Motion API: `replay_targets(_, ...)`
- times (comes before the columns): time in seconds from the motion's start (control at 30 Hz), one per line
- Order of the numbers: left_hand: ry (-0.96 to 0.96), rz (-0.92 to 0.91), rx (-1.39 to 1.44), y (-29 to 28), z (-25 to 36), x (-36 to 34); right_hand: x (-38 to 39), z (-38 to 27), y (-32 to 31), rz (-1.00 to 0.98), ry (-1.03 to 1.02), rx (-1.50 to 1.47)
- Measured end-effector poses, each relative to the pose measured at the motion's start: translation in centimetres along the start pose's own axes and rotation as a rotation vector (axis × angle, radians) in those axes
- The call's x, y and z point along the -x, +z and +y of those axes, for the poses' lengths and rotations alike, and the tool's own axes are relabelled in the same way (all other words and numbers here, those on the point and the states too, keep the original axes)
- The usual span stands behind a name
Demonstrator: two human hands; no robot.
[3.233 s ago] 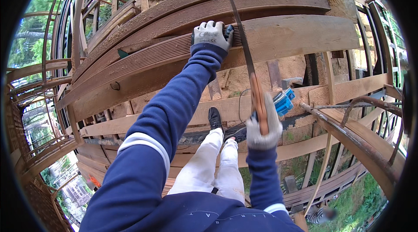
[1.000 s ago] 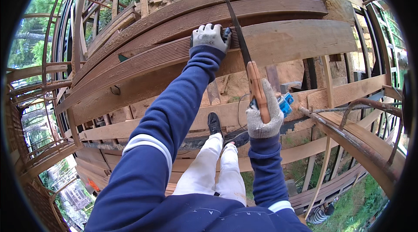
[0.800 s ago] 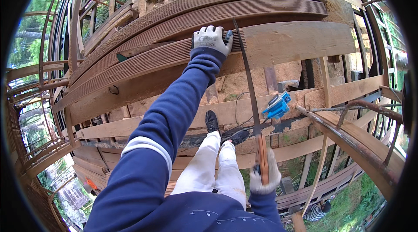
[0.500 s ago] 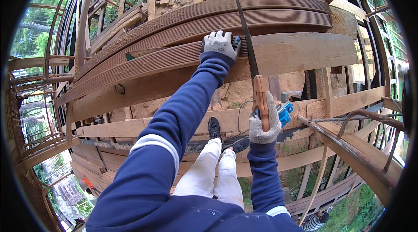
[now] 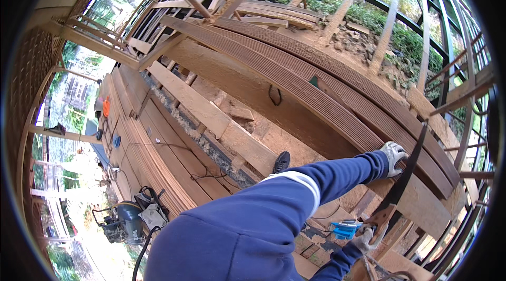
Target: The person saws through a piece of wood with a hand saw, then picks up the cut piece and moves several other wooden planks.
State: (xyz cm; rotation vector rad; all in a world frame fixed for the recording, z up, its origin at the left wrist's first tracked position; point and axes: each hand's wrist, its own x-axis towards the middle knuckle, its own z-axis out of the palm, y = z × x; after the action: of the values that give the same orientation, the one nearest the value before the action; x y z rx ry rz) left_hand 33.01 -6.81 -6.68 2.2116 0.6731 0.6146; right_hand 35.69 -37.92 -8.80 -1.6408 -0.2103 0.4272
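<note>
My gloved left hand (image 5: 392,158) grips the front ribbed brown board (image 5: 316,104) near its right end, its fingers curled over it. Just right of that hand a handsaw's long dark blade (image 5: 408,167) crosses the boards at a slant. My gloved right hand (image 5: 366,241) is closed on the saw's wooden handle (image 5: 382,220), low at the right. Beside it, below the boards, lies a blue power tool (image 5: 345,230) with a cord. A lighter plank (image 5: 421,212) lies under the ribbed board.
Long planks (image 5: 137,144) lie at left beside a dark compressor (image 5: 124,223) and an orange object (image 5: 105,106). Timber railings and scaffold (image 5: 395,17) surround the deck, with rubble and plants beyond. My shoe (image 5: 282,160) rests on a joist with open gaps nearby (image 5: 237,138).
My head has turned left, swinging the boards to a diagonal and bringing the compressor and stacked planks into view. Earlier the saw slid back and forth beside my left hand, which stayed put.
</note>
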Motion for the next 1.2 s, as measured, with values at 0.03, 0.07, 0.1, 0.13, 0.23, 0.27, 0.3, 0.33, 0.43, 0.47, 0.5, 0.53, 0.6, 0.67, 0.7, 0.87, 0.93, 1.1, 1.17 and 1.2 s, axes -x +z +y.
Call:
replay_targets(0.03, -0.055, -0.013, 0.160, -3.5, 0.4, 0.6, -0.2, -0.1, -0.5, 0.041, 0.004, 0.031)
replay_targets(0.07, -0.083, -0.036, 0.128, -9.4, 0.1, 2.1, -0.1, -0.5, -0.1, 0.057, 0.012, 0.055)
replay_targets(0.1, -0.139, -0.045, -0.012, -16.2, -1.7, 4.7, 0.6, -0.5, 1.1, 0.047, 0.042, 0.068)
replay_targets(0.13, -0.194, -0.059, -0.188, -21.7, -4.8, 5.7, 0.2, -1.1, 1.1, 0.081, 0.029, 0.101)
replay_targets(0.23, -0.547, -0.227, -0.830, -38.7, -15.5, 11.9, -0.3, -2.4, 3.6, 0.104, 0.001, 0.177)
replay_targets(0.27, -0.696, -0.418, -1.002, -43.5, -17.0, 13.0, -0.5, -2.8, 4.6, 0.114, -0.010, 0.200)
replay_targets(0.3, -0.749, -0.412, -0.993, -46.7, -19.0, 14.6, -0.6, -3.0, 5.6, 0.105, -0.009, 0.219)
replay_targets(0.33, -0.803, -0.411, -0.984, -49.1, -20.7, 16.0, -0.7, -3.1, 6.5, 0.103, 0.000, 0.229)
replay_targets(0.43, -0.685, -0.723, -1.070, -52.6, -22.9, 17.1, -1.0, -3.7, 8.4, 0.094, -0.010, 0.259)
replay_targets(0.47, -0.699, -0.710, -1.054, -52.5, -23.4, 17.3, -1.1, -3.9, 8.9, 0.085, -0.015, 0.268)
replay_targets(0.5, -0.713, -0.698, -1.039, -52.1, -23.9, 17.2, -1.1, -4.0, 9.3, 0.089, -0.022, 0.272)
replay_targets(0.53, -0.728, -0.687, -1.029, -52.1, -24.2, 17.4, -1.1, -4.2, 9.7, 0.082, -0.025, 0.284)
replay_targets(0.6, -0.660, -0.635, -1.068, -52.2, -24.8, 19.1, -0.6, -4.0, 10.6, 0.067, -0.020, 0.290)
replay_targets(0.67, -0.659, -0.663, -1.059, -52.6, -24.6, 19.1, -0.3, -3.9, 11.0, 0.058, -0.024, 0.290)
replay_targets(0.7, -0.637, -0.668, -1.064, -52.9, -24.7, 19.3, -0.1, -4.0, 11.2, 0.063, -0.025, 0.285)
replay_targets(0.87, -0.485, -0.478, -1.023, -51.0, -23.9, 19.5, -0.7, -4.1, 8.4, 0.117, -0.029, 0.223)
replay_targets(0.93, -0.476, -0.478, -0.998, -51.4, -24.2, 20.4, -1.1, -3.8, 5.7, 0.132, -0.012, 0.143)
replay_targets(1.1, -0.849, -0.640, -1.105, -50.7, -24.0, 24.5, -1.0, -3.7, 2.9, 0.040, 0.042, -0.045)
replay_targets(1.17, -0.987, -0.780, -1.155, -46.7, -18.5, 17.8, -1.5, -2.5, 0.3, 0.004, 0.031, -0.095)
replay_targets(1.2, -1.089, -0.859, -1.130, -43.2, -14.5, 14.9, -1.8, -2.7, -1.1, -0.021, 0.004, -0.068)
